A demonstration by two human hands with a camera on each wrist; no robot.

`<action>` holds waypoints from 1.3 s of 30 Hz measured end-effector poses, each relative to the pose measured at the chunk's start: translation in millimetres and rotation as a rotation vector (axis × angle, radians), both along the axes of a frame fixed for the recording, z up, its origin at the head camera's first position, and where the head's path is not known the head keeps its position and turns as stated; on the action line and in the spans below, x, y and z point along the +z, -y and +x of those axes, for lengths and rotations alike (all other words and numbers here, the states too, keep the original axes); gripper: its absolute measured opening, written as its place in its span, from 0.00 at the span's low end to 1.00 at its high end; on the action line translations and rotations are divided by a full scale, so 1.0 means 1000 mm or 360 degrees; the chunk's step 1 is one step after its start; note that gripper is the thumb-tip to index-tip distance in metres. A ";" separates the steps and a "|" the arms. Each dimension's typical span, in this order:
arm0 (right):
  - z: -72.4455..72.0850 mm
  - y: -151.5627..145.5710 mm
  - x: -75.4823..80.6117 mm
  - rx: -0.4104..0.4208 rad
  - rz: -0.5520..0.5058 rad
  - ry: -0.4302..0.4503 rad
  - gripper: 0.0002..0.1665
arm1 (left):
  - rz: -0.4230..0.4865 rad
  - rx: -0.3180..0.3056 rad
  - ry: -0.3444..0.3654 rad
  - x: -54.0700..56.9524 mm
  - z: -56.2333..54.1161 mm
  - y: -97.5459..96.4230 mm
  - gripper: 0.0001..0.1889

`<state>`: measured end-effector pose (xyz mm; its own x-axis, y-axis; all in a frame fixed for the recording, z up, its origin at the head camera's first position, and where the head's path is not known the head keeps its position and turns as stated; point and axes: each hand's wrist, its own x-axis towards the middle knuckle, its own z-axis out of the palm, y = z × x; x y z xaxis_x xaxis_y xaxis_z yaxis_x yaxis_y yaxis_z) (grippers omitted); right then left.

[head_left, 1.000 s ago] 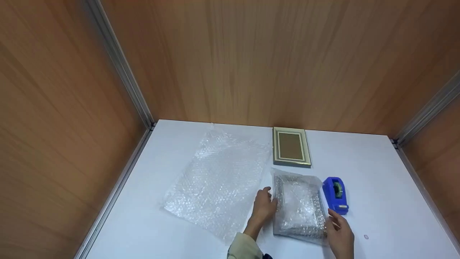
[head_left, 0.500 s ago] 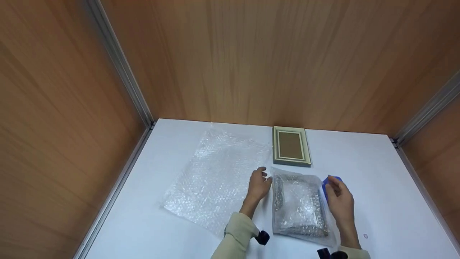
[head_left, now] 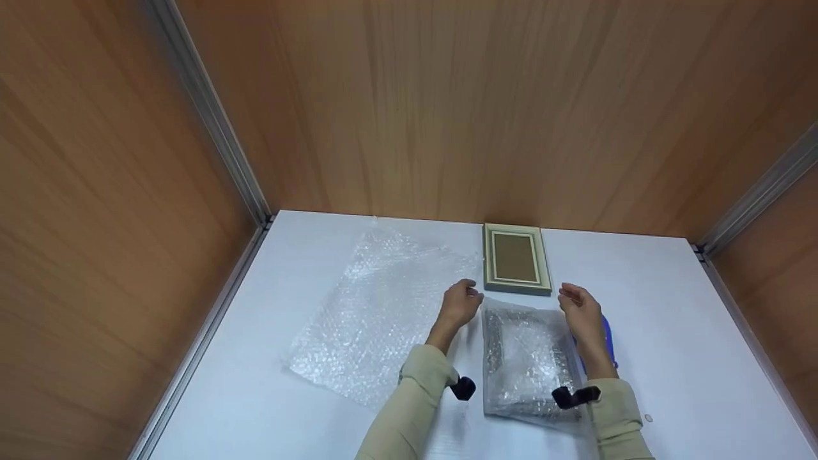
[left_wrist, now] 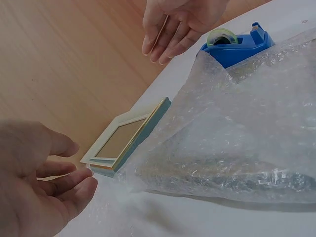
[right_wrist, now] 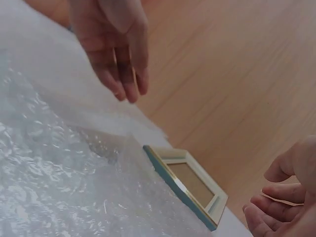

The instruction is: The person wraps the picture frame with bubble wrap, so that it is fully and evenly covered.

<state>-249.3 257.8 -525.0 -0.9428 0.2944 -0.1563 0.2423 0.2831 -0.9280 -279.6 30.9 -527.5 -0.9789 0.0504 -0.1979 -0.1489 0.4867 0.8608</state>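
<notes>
A picture frame wrapped in bubble wrap (head_left: pixel 530 364) lies flat on the white table. Above its far left corner hovers my left hand (head_left: pixel 461 303), fingers loosely bent and holding nothing. Over on the far right corner side, my right hand (head_left: pixel 581 313) is likewise raised with relaxed fingers around nothing. Just beyond both hands lies a bare picture frame (head_left: pixel 516 259), cream and green with a brown centre; the left wrist view shows this frame (left_wrist: pixel 129 138) past my left fingertips. My right arm partly covers the blue tape dispenser (head_left: pixel 608 338).
A loose sheet of bubble wrap (head_left: pixel 383 313) spreads over the table's left half. Wooden panels (head_left: pixel 409 115) with metal edge strips enclose the back and sides. A small clear scrap (head_left: pixel 648 418) lies at the right.
Both hands have moved forward, away from the sides of the wrapped frame to its far corners. My right arm now crosses over the tape dispenser. The frames have stayed put.
</notes>
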 end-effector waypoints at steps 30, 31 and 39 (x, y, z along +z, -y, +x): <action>-0.066 -0.004 -0.027 0.0249 0.0282 0.0308 0.33 | 0.0111 -0.0214 0.0122 -0.025 -0.024 -0.029 0.28; -0.067 -0.004 -0.028 0.0250 0.0289 0.0315 0.33 | 0.0120 -0.0212 0.0128 -0.026 -0.025 -0.029 0.28; -0.073 -0.005 -0.031 0.0255 0.0408 0.0322 0.32 | 0.0116 -0.0236 0.0171 -0.031 -0.027 -0.032 0.30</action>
<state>-322.5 263.2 -556.4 -0.9378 0.1990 -0.2844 0.3471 0.5499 -0.7597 -306.4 62.6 -558.1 -0.9332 0.2104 -0.2912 -0.1731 0.4469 0.8777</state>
